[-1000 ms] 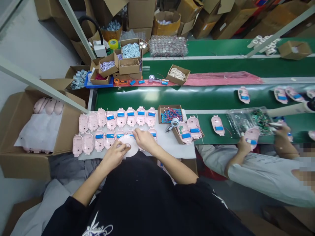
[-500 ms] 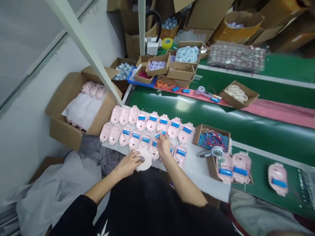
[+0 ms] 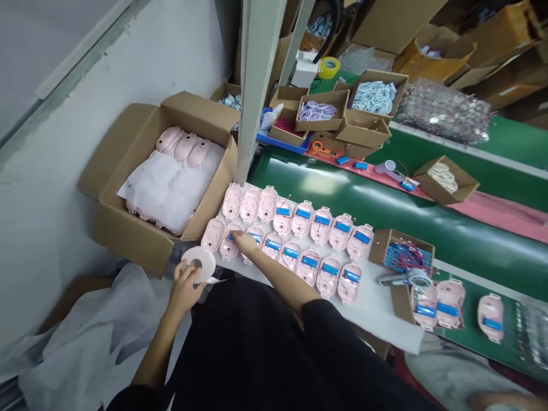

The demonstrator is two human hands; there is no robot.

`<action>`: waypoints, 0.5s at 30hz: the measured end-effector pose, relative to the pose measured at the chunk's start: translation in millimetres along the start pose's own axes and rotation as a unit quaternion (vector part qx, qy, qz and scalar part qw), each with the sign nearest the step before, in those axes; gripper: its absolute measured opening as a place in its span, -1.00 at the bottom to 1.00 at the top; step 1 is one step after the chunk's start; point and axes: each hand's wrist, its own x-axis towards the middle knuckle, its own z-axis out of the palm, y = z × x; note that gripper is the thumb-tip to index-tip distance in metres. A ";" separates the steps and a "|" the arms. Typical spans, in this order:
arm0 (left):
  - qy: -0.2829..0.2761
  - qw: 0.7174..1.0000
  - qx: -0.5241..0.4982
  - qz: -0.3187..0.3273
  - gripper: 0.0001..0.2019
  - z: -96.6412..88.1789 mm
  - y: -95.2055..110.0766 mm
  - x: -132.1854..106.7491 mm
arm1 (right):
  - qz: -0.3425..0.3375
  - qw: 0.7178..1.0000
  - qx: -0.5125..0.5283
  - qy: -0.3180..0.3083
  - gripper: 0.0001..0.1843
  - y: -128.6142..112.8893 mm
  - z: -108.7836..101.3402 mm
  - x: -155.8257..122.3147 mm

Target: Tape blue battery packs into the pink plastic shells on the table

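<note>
On the white foam sheet, near row, second spot from the left end: pink shell with a blue cell partly inside my reach. My right hand is over it, fingers together and narrow, tips at the cell; whether I'm pinching it or only pushing it down, can't tell, the fingers cover part of it. My left hand holds a white tape roll off the near-left edge of the sheet, fingers curled at its core; a loose pale strip sticks out beside it.

Step in hand, as I judge it: seating the cell in that shell, likely with a bit of tape as the stick. Other shells to the right in the near row each carry a cell lying crosswise. Left-end shell has none, and neither do the three at the left of the far row, e.g. the middle one.

Next move probably calls for a firm, even press, cell lined up like its neighbours, wire kept inside the shell, then the fingers lifting clear without dragging it. Tape roll best kept well off the shells meanwhile. Spare wired cells sit in a cardboard box beyond the right end of the rows.
</note>
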 end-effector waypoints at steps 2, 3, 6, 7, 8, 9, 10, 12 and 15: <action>-0.007 1.000 -0.011 0.002 -0.65 -1.5 -14.7 0.6 | 0.012 1.000 0.008 0.009 -0.60 -1.5 4.6 5.7; -0.008 1.000 -0.015 0.006 -0.66 -2.1 -20.3 2.5 | 0.019 1.000 0.012 0.012 -0.59 -2.2 6.5 7.6; -0.003 1.000 -0.021 0.017 -0.69 -2.7 -32.4 12.0 | 0.037 0.999 0.022 0.013 -0.57 -6.4 12.2 14.5; -0.002 1.000 -0.022 0.020 -0.69 -2.6 -35.7 15.2 | 0.041 0.999 0.021 0.012 -0.55 -8.5 13.5 18.1; -0.002 0.999 -0.023 0.024 -0.68 -2.2 -38.9 18.0 | 0.044 0.999 0.021 0.011 -0.54 -11.1 14.0 22.0; -0.001 0.999 -0.025 0.029 -0.68 -1.6 -41.9 20.0 | 0.046 0.999 0.021 0.009 -0.53 -14.1 13.2 25.9; 0.001 0.999 -0.026 0.035 -0.68 -0.8 -44.5 21.1 | 0.050 0.998 0.023 0.009 -0.54 -17.7 10.9 29.0; 0.009 0.998 -0.033 0.052 -0.70 1.6 -48.6 20.9 | 0.045 0.999 0.021 0.010 -0.62 -26.5 1.6 30.0; 0.039 0.993 -0.064 0.090 -0.74 9.1 -53.7 26.4 | 0.029 0.999 0.005 0.036 -0.79 -40.4 -15.5 18.8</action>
